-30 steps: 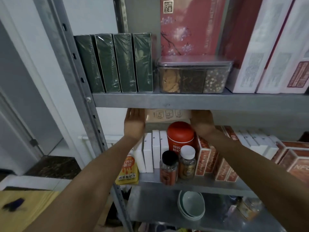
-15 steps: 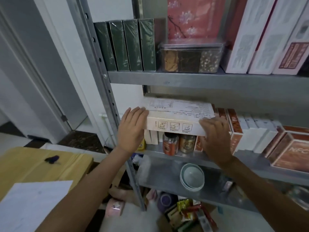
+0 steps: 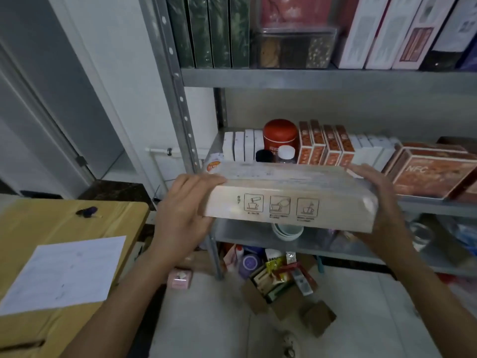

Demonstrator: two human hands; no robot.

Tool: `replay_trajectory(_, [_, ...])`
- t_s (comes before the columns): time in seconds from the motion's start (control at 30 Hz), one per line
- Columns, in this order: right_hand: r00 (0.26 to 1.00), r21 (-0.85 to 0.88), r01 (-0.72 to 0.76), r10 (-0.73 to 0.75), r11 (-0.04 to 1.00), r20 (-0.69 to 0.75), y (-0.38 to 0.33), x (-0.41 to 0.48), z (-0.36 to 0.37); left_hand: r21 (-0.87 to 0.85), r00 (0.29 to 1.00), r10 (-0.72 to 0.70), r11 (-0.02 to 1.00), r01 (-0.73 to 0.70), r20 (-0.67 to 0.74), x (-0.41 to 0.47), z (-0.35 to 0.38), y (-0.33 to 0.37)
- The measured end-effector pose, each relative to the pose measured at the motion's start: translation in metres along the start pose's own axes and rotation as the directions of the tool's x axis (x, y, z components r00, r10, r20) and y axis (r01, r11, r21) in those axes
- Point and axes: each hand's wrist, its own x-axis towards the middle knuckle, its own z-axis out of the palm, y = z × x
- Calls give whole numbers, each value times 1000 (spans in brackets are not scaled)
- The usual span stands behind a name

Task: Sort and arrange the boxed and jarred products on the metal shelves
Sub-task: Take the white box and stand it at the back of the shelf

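Observation:
A flat beige box (image 3: pixel 289 200) with three cup pictograms on its side hangs in front of the metal shelf unit (image 3: pixel 309 77). My left hand (image 3: pixel 183 213) grips its left end, thumb on top. My right hand (image 3: pixel 379 202) holds its right end. Behind it on the middle shelf stand a red round tin (image 3: pixel 280 134), two small jars (image 3: pixel 286 153), white boxes (image 3: pixel 242 146) and orange-red boxes (image 3: pixel 325 143). Dark green boxes (image 3: pixel 209 29) and a clear compartment container (image 3: pixel 294 47) sit on the upper shelf.
A wooden table (image 3: pixel 38 228) with a white sheet of paper (image 3: pixel 64 272) is at the left. An open carton of packets (image 3: pixel 278 280) and a pink box (image 3: pixel 179 279) lie on the floor. Stacked bowls (image 3: pixel 287 232) sit on the lower shelf. Large NFC boxes (image 3: pixel 433 174) fill the right.
Both hands have pulled the beige box out from the middle shelf, down and toward me. The view has tilted downward, showing the floor and table.

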Motion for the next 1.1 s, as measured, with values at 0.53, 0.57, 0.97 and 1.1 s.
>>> replay_trajectory(0.53, [463,618,-754,847,222,261,-45,-77,2,-355,479,-694,329,875,538,-69,15,100])
replay_trajectory(0.57, [423,596,-782,856,180,297,-43,-81,-1,-366,507,-675,355,860,536,-75,24,107])
replay_trajectory(0.97, [365,516,-850,588,-104,722,-20,-125,-67,-309,427,-686,298,903,589,-48,47,128])
replay_trajectory(1.1, [355,563,-816,657,-128,665,-21,-134,-71,-215,421,-662,372,903,621,-44,55,134])
